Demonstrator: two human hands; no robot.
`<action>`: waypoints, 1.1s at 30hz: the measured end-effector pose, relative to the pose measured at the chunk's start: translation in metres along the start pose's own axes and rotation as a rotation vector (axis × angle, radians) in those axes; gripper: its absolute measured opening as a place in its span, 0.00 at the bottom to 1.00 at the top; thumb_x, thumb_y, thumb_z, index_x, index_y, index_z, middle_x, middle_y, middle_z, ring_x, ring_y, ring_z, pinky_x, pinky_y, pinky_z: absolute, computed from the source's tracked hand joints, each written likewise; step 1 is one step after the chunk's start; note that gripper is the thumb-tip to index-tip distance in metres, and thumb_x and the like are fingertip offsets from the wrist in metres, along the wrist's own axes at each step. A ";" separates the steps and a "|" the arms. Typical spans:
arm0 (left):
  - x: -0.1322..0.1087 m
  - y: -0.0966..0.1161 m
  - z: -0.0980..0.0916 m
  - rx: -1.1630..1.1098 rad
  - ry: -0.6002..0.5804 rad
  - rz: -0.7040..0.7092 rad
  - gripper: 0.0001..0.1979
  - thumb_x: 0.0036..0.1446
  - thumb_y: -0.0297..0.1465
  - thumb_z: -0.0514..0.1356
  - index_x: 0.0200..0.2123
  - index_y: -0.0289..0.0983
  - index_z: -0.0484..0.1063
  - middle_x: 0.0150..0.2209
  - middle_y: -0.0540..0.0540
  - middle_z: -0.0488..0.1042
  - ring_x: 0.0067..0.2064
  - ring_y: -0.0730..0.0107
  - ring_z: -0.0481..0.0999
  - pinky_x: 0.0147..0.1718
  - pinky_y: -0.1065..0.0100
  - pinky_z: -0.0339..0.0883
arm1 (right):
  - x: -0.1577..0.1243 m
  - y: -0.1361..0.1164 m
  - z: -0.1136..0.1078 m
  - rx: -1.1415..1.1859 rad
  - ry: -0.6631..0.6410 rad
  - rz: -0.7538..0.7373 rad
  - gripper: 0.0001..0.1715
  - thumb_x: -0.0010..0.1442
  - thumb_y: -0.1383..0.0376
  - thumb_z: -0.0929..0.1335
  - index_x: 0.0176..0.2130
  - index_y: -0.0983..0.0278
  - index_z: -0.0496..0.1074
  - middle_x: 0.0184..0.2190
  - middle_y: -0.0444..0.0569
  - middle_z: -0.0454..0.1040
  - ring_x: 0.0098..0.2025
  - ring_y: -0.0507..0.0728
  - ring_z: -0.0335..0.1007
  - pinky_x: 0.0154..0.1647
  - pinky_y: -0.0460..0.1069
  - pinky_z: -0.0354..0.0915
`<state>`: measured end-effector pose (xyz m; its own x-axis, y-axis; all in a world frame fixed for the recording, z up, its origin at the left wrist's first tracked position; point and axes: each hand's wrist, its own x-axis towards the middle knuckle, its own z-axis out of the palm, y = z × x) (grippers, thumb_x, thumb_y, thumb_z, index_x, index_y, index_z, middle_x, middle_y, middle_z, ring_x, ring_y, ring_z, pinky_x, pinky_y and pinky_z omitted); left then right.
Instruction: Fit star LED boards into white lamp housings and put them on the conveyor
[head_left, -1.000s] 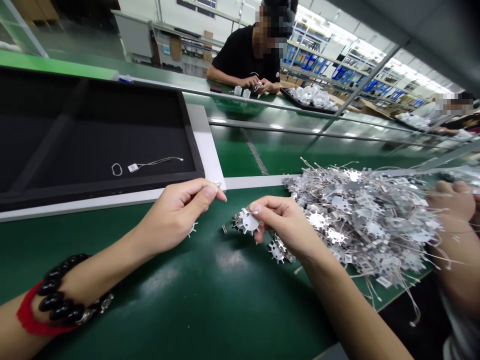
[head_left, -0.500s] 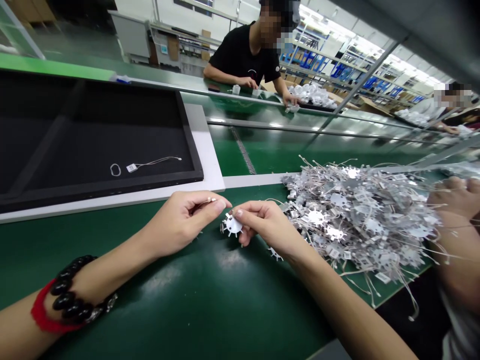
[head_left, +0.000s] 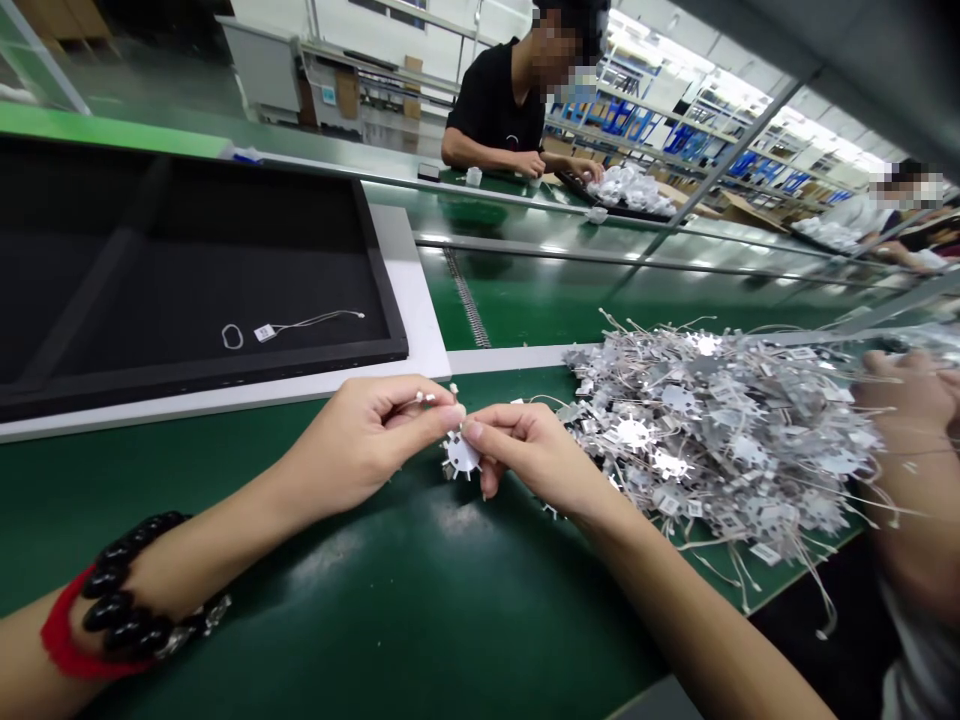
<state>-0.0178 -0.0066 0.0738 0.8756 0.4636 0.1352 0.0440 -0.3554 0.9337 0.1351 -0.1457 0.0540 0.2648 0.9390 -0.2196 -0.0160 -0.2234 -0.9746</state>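
Note:
My left hand is closed in a pinch on thin cable ends; small white connectors show between its thumb and fingers, and another white connector pokes up above the fingertips. Touching those fingertips, my right hand pinches the upper right edge of a silver metal disc with short tabs round its rim. The disc hangs tilted over the green bench. To the right of my right hand lies a heap of similar silver discs with white cables.
At the left, a black tray on a white board holds a labelled white piece with a cable and a loose ring. Another person's hand is right of the heap. A co-worker in black sits across the line.
My left fingertips have moved slightly right to meet my right fingers, and a connector now stands above them. The disc has shifted slightly left. The co-worker opposite has reached toward the pile of white parts.

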 end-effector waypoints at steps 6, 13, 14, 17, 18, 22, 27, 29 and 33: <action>0.004 0.012 -0.010 0.004 0.015 0.026 0.14 0.63 0.37 0.61 0.25 0.37 0.75 0.18 0.56 0.58 0.19 0.78 0.54 0.15 0.73 0.49 | -0.001 0.000 -0.002 -0.073 0.011 -0.060 0.18 0.64 0.52 0.72 0.35 0.64 0.79 0.20 0.40 0.73 0.20 0.48 0.68 0.25 0.45 0.66; 0.000 0.021 -0.010 -0.049 -0.001 0.006 0.13 0.61 0.36 0.63 0.25 0.39 0.75 0.19 0.56 0.62 0.20 0.77 0.58 0.17 0.75 0.57 | -0.003 -0.003 0.000 -0.099 0.030 -0.026 0.14 0.62 0.56 0.72 0.38 0.64 0.80 0.24 0.42 0.74 0.21 0.48 0.66 0.24 0.45 0.65; 0.000 0.021 -0.009 -0.049 -0.008 0.005 0.13 0.61 0.36 0.63 0.25 0.39 0.76 0.19 0.55 0.63 0.20 0.77 0.59 0.17 0.75 0.56 | -0.004 -0.003 0.001 -0.109 0.029 -0.016 0.13 0.62 0.56 0.72 0.37 0.64 0.80 0.23 0.42 0.74 0.21 0.48 0.66 0.24 0.45 0.65; -0.002 0.021 -0.008 -0.040 -0.011 0.023 0.12 0.60 0.35 0.65 0.25 0.40 0.78 0.20 0.55 0.67 0.20 0.77 0.61 0.17 0.76 0.57 | -0.004 -0.003 0.005 -0.161 0.018 -0.032 0.10 0.62 0.59 0.72 0.35 0.64 0.78 0.23 0.41 0.74 0.22 0.49 0.65 0.24 0.46 0.62; -0.003 0.021 -0.008 -0.034 -0.011 0.025 0.11 0.60 0.35 0.66 0.25 0.40 0.79 0.21 0.54 0.68 0.20 0.77 0.61 0.17 0.75 0.57 | -0.005 -0.003 0.006 -0.197 0.015 -0.057 0.09 0.62 0.60 0.72 0.33 0.64 0.78 0.23 0.41 0.73 0.23 0.49 0.65 0.25 0.46 0.62; -0.005 0.020 -0.009 -0.033 -0.033 0.030 0.12 0.61 0.37 0.66 0.26 0.41 0.80 0.22 0.53 0.69 0.21 0.76 0.63 0.18 0.74 0.58 | -0.005 -0.003 0.007 -0.347 0.012 -0.178 0.14 0.67 0.62 0.68 0.30 0.63 0.76 0.27 0.43 0.76 0.28 0.50 0.66 0.32 0.47 0.64; -0.004 0.027 -0.011 -0.047 0.005 0.019 0.12 0.60 0.36 0.65 0.24 0.41 0.79 0.19 0.54 0.65 0.21 0.75 0.60 0.18 0.73 0.55 | -0.003 0.002 0.003 -0.415 0.080 -0.195 0.13 0.70 0.64 0.65 0.46 0.64 0.78 0.34 0.46 0.79 0.33 0.53 0.70 0.36 0.49 0.65; -0.005 0.033 -0.013 -0.050 0.037 0.037 0.12 0.59 0.35 0.65 0.23 0.41 0.78 0.19 0.54 0.63 0.21 0.76 0.59 0.18 0.73 0.54 | -0.002 0.004 0.002 -0.422 0.089 -0.185 0.15 0.70 0.65 0.64 0.50 0.64 0.78 0.34 0.47 0.79 0.32 0.53 0.70 0.35 0.50 0.66; -0.008 0.041 -0.021 -0.046 0.113 0.102 0.13 0.60 0.36 0.66 0.23 0.40 0.76 0.21 0.53 0.66 0.22 0.77 0.62 0.19 0.74 0.55 | -0.005 0.004 0.003 -0.471 0.064 -0.240 0.14 0.69 0.65 0.66 0.51 0.63 0.77 0.43 0.50 0.80 0.36 0.54 0.73 0.37 0.50 0.69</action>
<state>-0.0333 -0.0076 0.1180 0.8147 0.5163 0.2642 -0.0670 -0.3687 0.9271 0.1312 -0.1508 0.0507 0.2668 0.9634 0.0246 0.4830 -0.1115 -0.8685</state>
